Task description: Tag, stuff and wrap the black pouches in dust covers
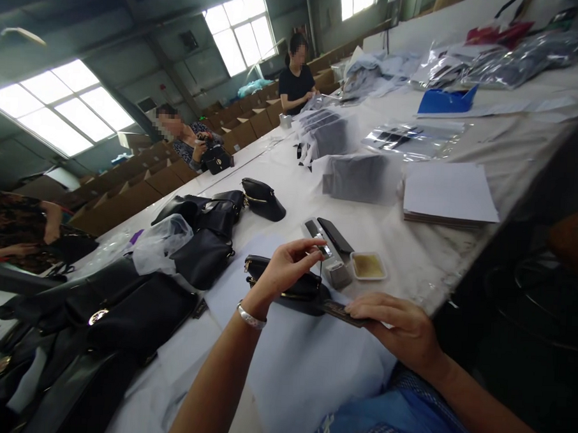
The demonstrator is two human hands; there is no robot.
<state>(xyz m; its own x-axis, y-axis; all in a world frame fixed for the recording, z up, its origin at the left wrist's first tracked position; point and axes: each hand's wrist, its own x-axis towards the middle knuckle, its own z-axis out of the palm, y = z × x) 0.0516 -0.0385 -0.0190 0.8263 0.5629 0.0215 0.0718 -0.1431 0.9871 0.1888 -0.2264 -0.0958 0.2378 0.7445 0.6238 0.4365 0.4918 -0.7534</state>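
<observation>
My left hand (pixel 294 264), with a silver bracelet at the wrist, is raised over a small black bag (pixel 309 300) with a gold zipper. Its thumb and fingers come together beside a grey metal box (pixel 338 273); what they hold, if anything, is too small to name. A dark flat strip (pixel 341 312) is pinched in my right hand (pixel 394 320), its far end against the bag. Just beyond the right hand sits a white dish of yellowish material (pixel 368 266). White paper (pixel 292 363) lies under the bag.
Black bags (pixel 141 306) are piled at the left. Another small black bag (pixel 262 199) lies ahead. Wrapped packages (pixel 360 177) and a white stack (pixel 448 193) are farther back. Several people are across the table (pixel 289 220), whose edge runs down the right.
</observation>
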